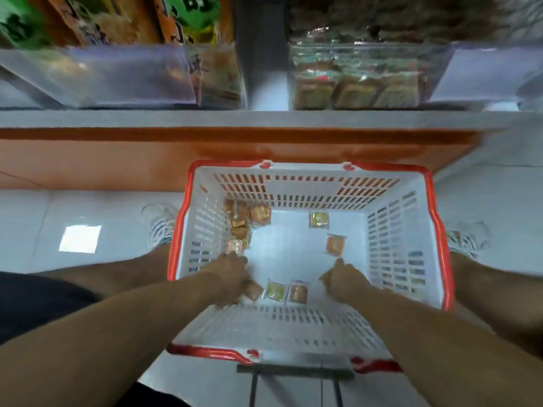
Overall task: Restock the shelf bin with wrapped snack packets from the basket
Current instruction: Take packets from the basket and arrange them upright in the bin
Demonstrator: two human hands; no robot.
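A white basket with a red rim [438,230] stands on the floor below the shelf. Wrapped snack packets lie in it: a pile [242,221] in the far left corner, a yellow one [318,220], an orange one [335,244], and a yellow [275,290] and orange pair [298,293] near the front. Both my hands are down inside the basket. My left hand [230,274] curls over an orange packet [253,290] at the left wall. My right hand [342,279] is curled, knuckles up, and its fingertips are hidden. The clear shelf bin [367,47] above holds similar packets.
An orange kick panel [117,160] runs under the grey shelf edge [264,118]. Another clear bin [117,74] and hanging snack bags [191,19] are at upper left. My shoes [161,227] flank the basket on a white tiled floor. A dark basket handle [293,370] lies at the front.
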